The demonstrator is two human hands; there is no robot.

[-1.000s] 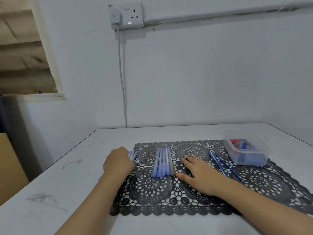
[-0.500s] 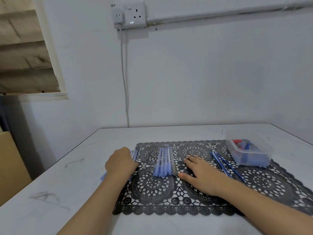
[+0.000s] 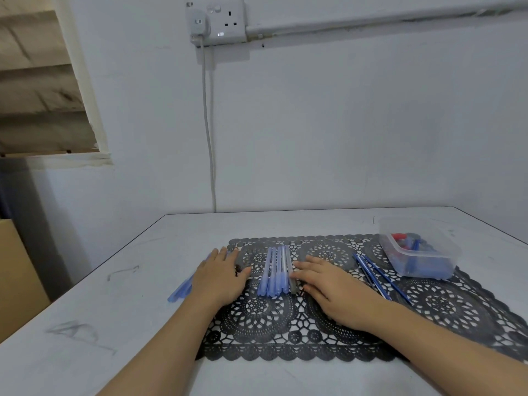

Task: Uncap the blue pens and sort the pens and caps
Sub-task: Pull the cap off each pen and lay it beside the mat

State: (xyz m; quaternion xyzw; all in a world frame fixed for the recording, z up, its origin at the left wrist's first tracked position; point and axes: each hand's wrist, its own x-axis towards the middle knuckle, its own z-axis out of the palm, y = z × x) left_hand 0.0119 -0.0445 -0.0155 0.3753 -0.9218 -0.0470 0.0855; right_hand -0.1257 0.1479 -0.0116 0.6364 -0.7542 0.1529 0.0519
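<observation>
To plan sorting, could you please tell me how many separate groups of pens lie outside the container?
3: pale blue pens under the left hand, a row on the black lace mat's middle, thin dark blue ones beside the clear plastic container. More may be hidden.

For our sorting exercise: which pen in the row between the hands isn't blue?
The grey pen at the row's right end, by the right hand; the other pens are blue.

Cool, even light is washing the room, throwing a soft shadow under the wall socket (image 3: pixel 227 22). The wide lens is bowing the conduit (image 3: pixel 371 21); detail is looking slightly soft.
</observation>
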